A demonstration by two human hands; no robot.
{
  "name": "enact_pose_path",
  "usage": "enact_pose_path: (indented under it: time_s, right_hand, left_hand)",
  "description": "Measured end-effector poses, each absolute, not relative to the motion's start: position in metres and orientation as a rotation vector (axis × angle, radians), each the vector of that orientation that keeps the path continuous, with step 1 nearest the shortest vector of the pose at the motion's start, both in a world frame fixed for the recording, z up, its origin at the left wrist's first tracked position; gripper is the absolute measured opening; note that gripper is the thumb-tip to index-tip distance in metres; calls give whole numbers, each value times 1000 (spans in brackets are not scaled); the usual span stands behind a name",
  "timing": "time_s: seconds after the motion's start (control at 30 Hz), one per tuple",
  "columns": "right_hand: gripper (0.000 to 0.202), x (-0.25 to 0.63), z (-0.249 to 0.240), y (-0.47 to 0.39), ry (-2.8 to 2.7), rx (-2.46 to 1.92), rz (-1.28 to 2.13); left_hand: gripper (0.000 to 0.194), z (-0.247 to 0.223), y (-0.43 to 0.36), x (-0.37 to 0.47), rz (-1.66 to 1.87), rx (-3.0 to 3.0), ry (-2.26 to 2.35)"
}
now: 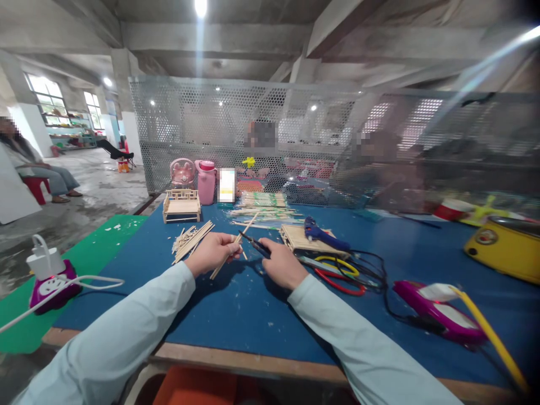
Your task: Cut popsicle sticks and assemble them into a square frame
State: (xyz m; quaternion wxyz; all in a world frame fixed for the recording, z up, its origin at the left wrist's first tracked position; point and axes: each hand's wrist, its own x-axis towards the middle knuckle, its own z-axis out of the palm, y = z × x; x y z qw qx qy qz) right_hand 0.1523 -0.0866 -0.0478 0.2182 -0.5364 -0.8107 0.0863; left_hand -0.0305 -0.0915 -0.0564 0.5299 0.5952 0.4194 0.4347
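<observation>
My left hand [215,251] pinches thin wooden sticks [250,225] that slant up to the right over the blue table [253,332]. In my right hand [280,261] is a dark cutting tool [254,243], its jaws at the sticks beside my left fingertips. A short stick piece [244,254] shows just below the jaws. Left of my left hand lies a loose pile of sticks [189,241]. Behind my hands are bundled sticks [264,199]. A small wooden bench-like model [181,206] stands at the back left.
To the right, a blue glue gun [324,234] rests on a wooden frame [291,240], near red-handled [340,285] and yellow-handled tools, cables and a purple power strip [441,312]. A yellow pot [506,247] stands far right. A pink bottle [206,183] stands before a perforated screen [202,124].
</observation>
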Motion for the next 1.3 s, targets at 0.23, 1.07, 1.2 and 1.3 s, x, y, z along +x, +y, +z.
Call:
enact_pose_path:
  time_s: [0.23, 1.07, 1.2, 1.3]
  right_hand:
    - [33, 140, -52, -88, -2222, -1587, -110]
    - [35, 159, -37, -82, -2462, -2042, 12]
    - [34, 161, -27, -76, -2635, -2046, 77]
    - [39, 162, -20, -79, -2710, -2024, 74]
  left_hand:
    - [19, -52, -93, -30, 1086, 1371, 1065]
    - [11, -56, -75, -46, 1214, 1037, 1118]
    - [13, -62, -72, -47, 1185, 1028, 1117]
    - [14, -66, -70, -47, 1139, 1051, 1127]
